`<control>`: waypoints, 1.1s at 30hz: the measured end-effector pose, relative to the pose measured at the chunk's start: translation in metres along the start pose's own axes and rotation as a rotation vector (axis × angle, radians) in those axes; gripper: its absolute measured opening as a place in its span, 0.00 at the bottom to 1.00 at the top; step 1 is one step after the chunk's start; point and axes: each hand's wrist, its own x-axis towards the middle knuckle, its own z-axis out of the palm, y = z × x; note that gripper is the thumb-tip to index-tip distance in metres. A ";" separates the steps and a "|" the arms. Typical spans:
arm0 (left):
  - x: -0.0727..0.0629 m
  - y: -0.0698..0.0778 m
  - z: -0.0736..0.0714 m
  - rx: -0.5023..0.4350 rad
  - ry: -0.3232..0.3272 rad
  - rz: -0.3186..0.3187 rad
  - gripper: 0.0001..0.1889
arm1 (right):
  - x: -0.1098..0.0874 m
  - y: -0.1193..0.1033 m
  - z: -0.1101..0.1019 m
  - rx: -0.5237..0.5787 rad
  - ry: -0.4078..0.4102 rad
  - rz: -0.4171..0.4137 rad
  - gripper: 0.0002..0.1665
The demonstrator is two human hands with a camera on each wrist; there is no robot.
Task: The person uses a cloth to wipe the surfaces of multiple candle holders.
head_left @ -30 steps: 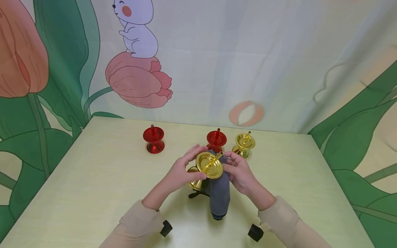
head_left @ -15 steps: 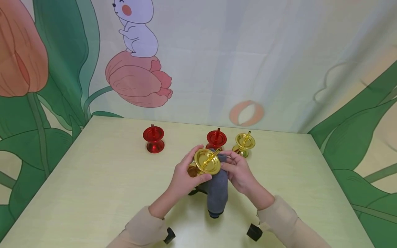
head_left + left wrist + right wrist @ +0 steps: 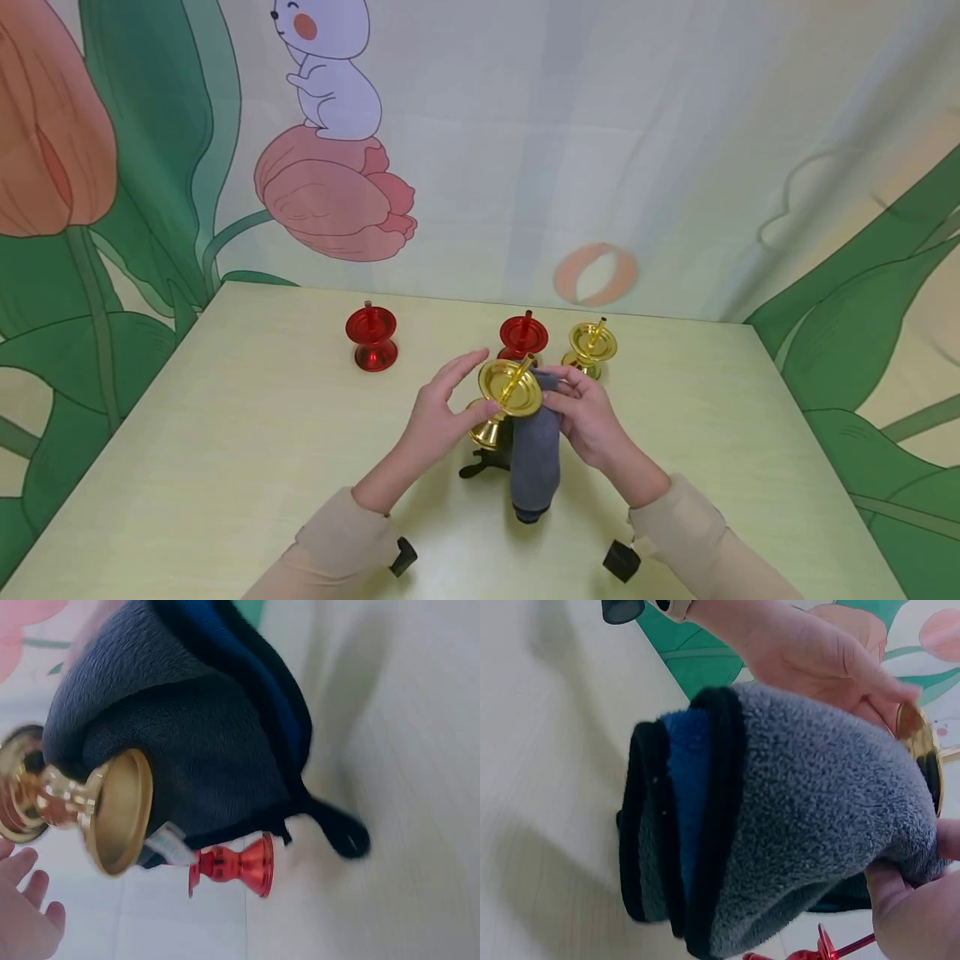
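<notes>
Grip: our right hand [image 3: 588, 417] pinches a fold of the grey towel [image 3: 535, 462] between thumb and fingers, at the near edge of the gold candle holder [image 3: 497, 385]. Our left hand [image 3: 438, 412] has thumb and fingers spread apart, the thumb against the rim; we cannot tell whether any finger bears on the underside.

Position: the candle holder is between the hands, above the table [image 3: 225, 467], tilted, spike [image 3: 517, 379] toward 1 o'clock and base [image 3: 487, 433] toward 7. The towel hangs from it at 5 to 6 o'clock, its hanging loop [image 3: 326, 817] at 7. From the held piece, one red candle holder [image 3: 375, 357] stands at 10 o'clock, a second red candle holder [image 3: 522, 333] at 12, another gold candle holder [image 3: 591, 343] at 2.

Handling (our estimate): rigid, fairly light, its polish likely slippery under bare fingertips. The narrow waist [image 3: 64, 799] looks the surest hold; the thin spike seems the part to spare from load. Towel: soft, limp, plush, probably good friction; best taken as a bunched fold.

Pose: left forearm enters from 7 to 8 o'clock, index pointing toward 1; right forearm enters from 4 to 5, fingers bent toward 10.
</notes>
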 end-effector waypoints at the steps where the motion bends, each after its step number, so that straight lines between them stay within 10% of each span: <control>1: 0.001 -0.001 0.002 0.057 0.022 0.025 0.30 | 0.000 0.000 -0.001 0.003 0.026 0.004 0.16; 16: 0.018 0.000 0.014 0.473 -0.006 -0.064 0.46 | 0.012 0.012 -0.005 -0.169 0.224 0.000 0.20; 25: 0.028 -0.013 -0.001 0.162 -0.136 -0.281 0.43 | 0.012 0.013 -0.013 -0.249 0.141 -0.041 0.18; 33: 0.033 -0.016 -0.018 0.055 -0.220 -0.302 0.41 | 0.010 0.006 -0.027 -0.203 0.027 -0.066 0.16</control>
